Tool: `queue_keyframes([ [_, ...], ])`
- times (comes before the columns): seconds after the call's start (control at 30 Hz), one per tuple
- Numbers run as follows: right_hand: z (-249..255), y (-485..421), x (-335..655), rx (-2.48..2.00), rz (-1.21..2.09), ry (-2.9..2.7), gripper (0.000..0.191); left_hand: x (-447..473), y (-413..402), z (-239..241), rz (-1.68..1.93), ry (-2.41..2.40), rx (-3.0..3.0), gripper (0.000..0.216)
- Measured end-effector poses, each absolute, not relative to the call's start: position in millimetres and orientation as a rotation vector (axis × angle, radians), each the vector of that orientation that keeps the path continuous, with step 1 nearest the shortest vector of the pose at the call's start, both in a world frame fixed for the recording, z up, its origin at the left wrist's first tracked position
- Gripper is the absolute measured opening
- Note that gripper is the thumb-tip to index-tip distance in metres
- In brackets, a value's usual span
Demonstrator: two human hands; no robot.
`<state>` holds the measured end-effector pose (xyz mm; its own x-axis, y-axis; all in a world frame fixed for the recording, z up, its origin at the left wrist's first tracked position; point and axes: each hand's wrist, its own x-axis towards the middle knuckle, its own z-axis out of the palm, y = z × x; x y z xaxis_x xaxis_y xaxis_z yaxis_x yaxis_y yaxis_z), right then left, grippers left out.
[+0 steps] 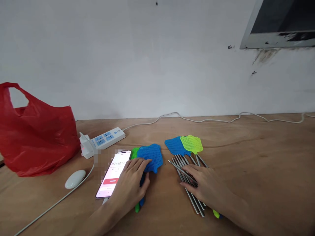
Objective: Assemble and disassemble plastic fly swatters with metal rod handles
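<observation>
My left hand [131, 183] lies flat, fingers spread, on a small stack of plastic fly swatter heads, a blue one [152, 156] on top and a green one [134, 152] beneath. My right hand [203, 183] rests with fingers stretched over a bundle of several metal rods [188, 183] on the wooden table [258, 157]. Beyond the rods lie a blue swatter [174, 145] and a lime-green swatter [192, 143], overlapping. A phone [113, 177] with a lit timer screen lies just left of my left hand.
A red plastic bag [36, 134] stands at the far left. A white power strip [102, 139] with a plugged charger sits by it, its cable running along the wall. A white oval object [75, 179] lies near the phone's cable.
</observation>
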<state>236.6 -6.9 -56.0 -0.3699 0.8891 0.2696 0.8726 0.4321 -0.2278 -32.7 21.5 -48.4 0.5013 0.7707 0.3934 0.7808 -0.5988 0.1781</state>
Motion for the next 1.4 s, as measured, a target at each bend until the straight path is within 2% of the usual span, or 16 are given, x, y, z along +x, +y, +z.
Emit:
queue_keyframes([
  [0.17,-57,-8,237,-1.499,0.134,-2.342,0.019,-34,22,-52,-0.747,-1.341,-2.687,0.04],
  [0.33,-54,-9,237,-1.497,0.133,-2.359,0.014,-33,21,-53,-0.591,-1.361,-2.707,0.039],
  [0.53,-60,-8,239,-1.507,0.093,-2.36,0.012,-32,20,-48,-0.575,-1.411,-2.689,0.037],
  [0.6,-62,-8,239,-1.502,0.096,-2.354,0.018,-33,22,-49,-0.591,-1.423,-2.652,0.044],
  [0.7,-63,-6,239,-1.508,0.123,-2.325,0.047,-36,23,-52,-0.581,-1.429,-2.625,0.054],
  [0.77,-62,-5,239,-1.503,0.138,-2.31,0.058,-37,24,-55,-0.537,-1.442,-2.633,0.059],
  [1.0,-52,-10,240,-1.364,0.288,-2.278,0.031,-39,24,-64,-0.433,-1.501,-2.616,0.067],
  [1.17,-48,-12,239,-1.297,0.437,-2.303,0.028,-39,24,-63,-0.366,-1.509,-2.613,0.066],
  [1.4,-45,-11,239,-1.237,0.456,-2.419,0.026,-40,25,-64,-0.44,-1.473,-2.582,0.066],
])
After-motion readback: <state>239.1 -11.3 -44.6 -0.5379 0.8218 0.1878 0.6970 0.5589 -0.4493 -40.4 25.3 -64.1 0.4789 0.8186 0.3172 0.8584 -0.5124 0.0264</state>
